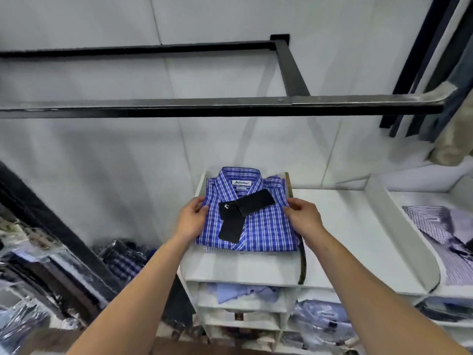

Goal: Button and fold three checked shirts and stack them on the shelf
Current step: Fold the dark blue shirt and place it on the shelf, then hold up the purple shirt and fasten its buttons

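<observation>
Dividers (291, 185) flanking checked shirt (266, 226), black rail (204, 107) overhead

Black metal rail (204, 107) overhead; striped lilac shirt (440, 234) far right.

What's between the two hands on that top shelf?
In the head view, the folded blue shirt with two black tags lies between the left hand and right hand.

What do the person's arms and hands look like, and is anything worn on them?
Both forearms are bare as far as the picture shows: no sleeves or cuffs in view. The left hand and the right hand wear no gloves, and no watch, bracelet or ring can be seen. No markings show.
</observation>
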